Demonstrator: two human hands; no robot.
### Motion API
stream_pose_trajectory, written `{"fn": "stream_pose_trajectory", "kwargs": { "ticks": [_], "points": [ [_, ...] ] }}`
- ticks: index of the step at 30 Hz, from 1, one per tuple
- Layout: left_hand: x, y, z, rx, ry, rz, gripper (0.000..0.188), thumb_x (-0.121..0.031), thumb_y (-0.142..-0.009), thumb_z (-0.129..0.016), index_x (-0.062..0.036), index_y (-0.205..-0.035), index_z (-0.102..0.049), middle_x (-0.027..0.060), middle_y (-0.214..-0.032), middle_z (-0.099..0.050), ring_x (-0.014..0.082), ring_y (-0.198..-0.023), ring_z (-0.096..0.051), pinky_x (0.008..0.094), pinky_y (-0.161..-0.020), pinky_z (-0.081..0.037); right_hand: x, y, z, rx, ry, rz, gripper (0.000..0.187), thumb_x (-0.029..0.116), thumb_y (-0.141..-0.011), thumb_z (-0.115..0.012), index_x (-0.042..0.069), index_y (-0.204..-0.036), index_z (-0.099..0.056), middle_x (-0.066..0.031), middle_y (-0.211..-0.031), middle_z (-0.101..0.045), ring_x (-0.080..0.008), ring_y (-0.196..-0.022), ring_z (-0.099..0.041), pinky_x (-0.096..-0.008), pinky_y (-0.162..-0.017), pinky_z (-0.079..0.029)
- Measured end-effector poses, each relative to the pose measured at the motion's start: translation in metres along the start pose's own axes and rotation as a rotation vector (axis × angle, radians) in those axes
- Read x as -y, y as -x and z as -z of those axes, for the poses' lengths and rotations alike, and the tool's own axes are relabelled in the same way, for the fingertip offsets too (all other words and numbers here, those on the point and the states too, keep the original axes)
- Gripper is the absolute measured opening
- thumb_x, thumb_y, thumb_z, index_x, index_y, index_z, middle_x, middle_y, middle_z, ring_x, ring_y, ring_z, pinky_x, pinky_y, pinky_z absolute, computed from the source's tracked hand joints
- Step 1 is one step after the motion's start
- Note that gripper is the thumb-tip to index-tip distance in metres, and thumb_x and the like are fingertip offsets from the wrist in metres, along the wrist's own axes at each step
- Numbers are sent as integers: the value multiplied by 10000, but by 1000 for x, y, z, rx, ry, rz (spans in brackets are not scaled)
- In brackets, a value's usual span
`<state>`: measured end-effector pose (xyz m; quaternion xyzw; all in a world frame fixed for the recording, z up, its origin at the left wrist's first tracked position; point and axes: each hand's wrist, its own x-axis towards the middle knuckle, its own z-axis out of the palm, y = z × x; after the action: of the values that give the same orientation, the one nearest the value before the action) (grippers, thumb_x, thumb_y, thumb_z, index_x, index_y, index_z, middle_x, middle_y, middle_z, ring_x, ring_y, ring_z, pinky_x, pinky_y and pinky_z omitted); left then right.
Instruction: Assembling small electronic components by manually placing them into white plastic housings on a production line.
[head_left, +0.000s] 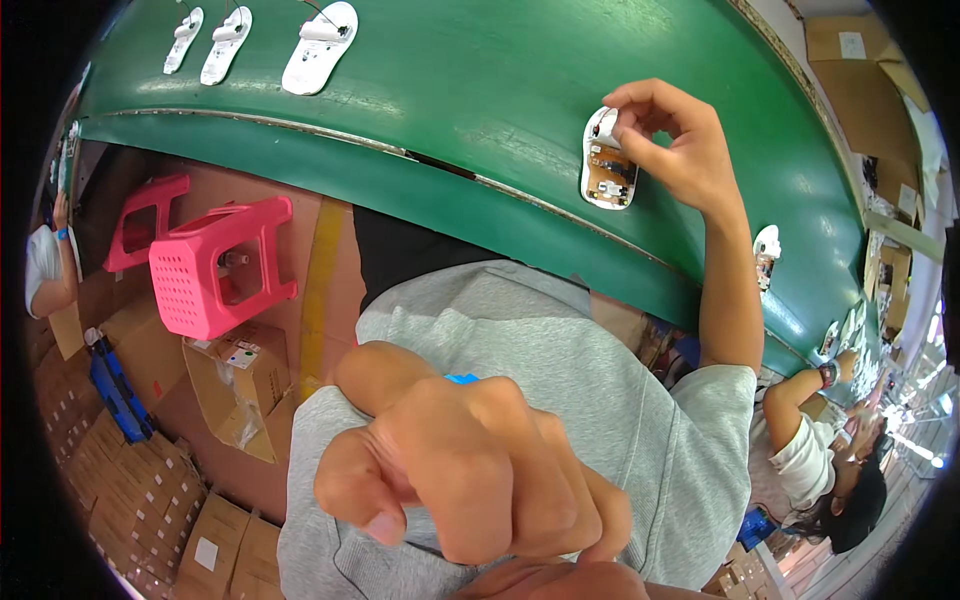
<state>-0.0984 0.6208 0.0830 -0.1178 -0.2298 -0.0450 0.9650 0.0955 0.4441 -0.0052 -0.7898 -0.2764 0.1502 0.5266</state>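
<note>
On the green workbench lies a white oblong plastic housing with a brown circuit board inside and small parts mounted on the board. My right hand curls over its upper end, thumb and index finger around the white section there. The fingers hide some of that end. Close to the camera at the lower middle, my left hand is raised in front of my grey sweatshirt, fingers curled in and thumb bent. No object shows between its fingers; the palm is out of sight.
White shells with thin wires lie at the bench's far left. Another housing lies right of my arm. Pink stools and cardboard boxes stand on the floor at left. A co-worker sits at right, another person at far left.
</note>
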Motion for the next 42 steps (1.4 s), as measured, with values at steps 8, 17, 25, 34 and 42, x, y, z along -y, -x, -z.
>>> {"fn": "stream_pose_trajectory", "kwargs": {
  "ticks": [8,17,25,34,42],
  "points": [
    [-22,-3,-2,44,-45,227,150,-1,-881,-339,-61,-838,-471,52,-567,-322,187,-490,-261,544,-771,-421,9,4,-2,110,315,144,282,-29,-755,-673,60,-1019,-716,-13,-758,-658,-126,-630,-547,-261,-607,-473],
    [-24,0,1,61,-49,221,160,1,-882,-344,-56,-834,-486,54,-567,-329,193,-489,-265,555,-783,-415,15,8,-10,113,439,136,280,-31,-755,-676,64,-1018,-696,-36,-770,-659,-169,-630,-566,-296,-616,-490],
    [-31,1,1,45,-56,266,165,8,-875,-352,-49,-830,-501,57,-566,-327,197,-490,-266,558,-778,-413,16,10,-12,110,539,221,244,-24,-776,-667,61,-1005,-678,-64,-800,-662,-225,-629,-571,-331,-614,-491],
    [-39,9,2,28,-65,299,158,5,-863,-381,-58,-797,-510,61,-568,-353,206,-485,-292,551,-791,-434,21,13,-13,140,604,160,215,-16,-801,-650,49,-1006,-657,-91,-830,-663,-267,-648,-587,-359,-622,-497],
    [-32,13,32,14,-481,-72,125,-165,-822,-528,-49,-811,-574,52,-652,-511,198,-545,-402,461,-766,-412,23,18,-19,133,781,218,203,-29,-834,-648,47,-1022,-640,-72,-840,-645,-240,-674,-588,-343,-634,-491]
  ]
}}
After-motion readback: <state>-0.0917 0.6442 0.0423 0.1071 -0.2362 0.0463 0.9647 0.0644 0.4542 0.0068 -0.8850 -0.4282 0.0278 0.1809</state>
